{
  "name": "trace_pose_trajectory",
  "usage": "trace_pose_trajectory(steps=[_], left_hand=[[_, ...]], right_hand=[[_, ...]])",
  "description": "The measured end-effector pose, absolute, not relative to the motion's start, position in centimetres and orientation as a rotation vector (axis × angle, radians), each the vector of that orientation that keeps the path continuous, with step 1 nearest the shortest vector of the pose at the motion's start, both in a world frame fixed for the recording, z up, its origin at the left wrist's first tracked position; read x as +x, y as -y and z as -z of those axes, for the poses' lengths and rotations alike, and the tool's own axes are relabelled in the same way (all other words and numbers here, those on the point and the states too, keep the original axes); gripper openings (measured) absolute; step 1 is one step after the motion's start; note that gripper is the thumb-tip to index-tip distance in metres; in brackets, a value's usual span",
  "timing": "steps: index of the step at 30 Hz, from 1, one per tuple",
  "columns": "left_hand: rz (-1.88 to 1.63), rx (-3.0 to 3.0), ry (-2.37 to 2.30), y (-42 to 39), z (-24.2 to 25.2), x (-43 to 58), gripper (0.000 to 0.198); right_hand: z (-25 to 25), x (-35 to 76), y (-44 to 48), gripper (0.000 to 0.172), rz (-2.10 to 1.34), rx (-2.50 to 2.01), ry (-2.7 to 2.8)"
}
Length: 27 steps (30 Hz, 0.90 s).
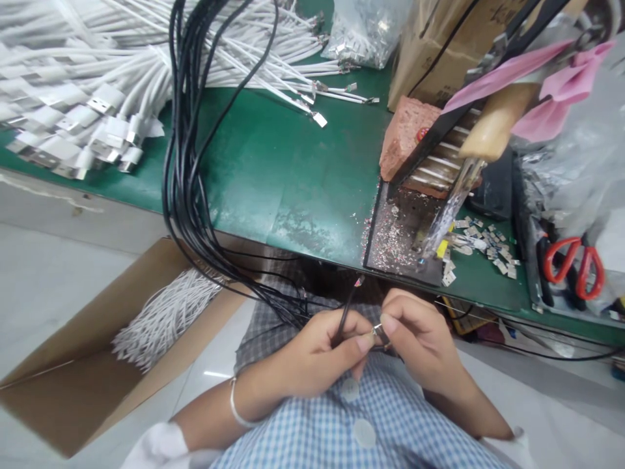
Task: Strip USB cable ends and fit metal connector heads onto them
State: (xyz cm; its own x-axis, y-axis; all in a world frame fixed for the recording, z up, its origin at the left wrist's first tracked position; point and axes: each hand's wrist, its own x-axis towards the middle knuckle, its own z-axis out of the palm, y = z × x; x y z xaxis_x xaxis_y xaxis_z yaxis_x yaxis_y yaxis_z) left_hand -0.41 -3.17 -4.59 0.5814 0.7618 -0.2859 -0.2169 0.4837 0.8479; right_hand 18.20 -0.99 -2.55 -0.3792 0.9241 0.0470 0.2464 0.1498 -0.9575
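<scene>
My left hand is closed, thumb against fingers, on a black cable near the front of the lap. That cable's stripped end, with a bit of red and silver, sticks up above the fingers. Between both hands sits a small silver metal connector, pinched at its other side by my right hand. Its finer details are hidden by the fingertips. A long bundle of black cables hangs over the table's edge and runs down to the lap beside my left hand.
The green table carries white USB cables at the left. At the right are a brick, a wood-handled tool, loose small connectors and red-handled scissors. A cardboard box of white cables stands lower left.
</scene>
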Motion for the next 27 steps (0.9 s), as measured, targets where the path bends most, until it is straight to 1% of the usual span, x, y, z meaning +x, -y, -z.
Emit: trace_pose_trajectory(steps=[14,27], left_hand=[[-0.646,0.929,-0.725,2.96,4.64,-0.42,0.047],[-0.691,0.988,-0.705,3.17,4.83,-0.60,0.044]], right_hand=[[2.48,18.29,1.20,0.027,-1.295,-1.112,1.699],[2.31,18.21,1.12,0.026,-1.290,-1.067,1.699]])
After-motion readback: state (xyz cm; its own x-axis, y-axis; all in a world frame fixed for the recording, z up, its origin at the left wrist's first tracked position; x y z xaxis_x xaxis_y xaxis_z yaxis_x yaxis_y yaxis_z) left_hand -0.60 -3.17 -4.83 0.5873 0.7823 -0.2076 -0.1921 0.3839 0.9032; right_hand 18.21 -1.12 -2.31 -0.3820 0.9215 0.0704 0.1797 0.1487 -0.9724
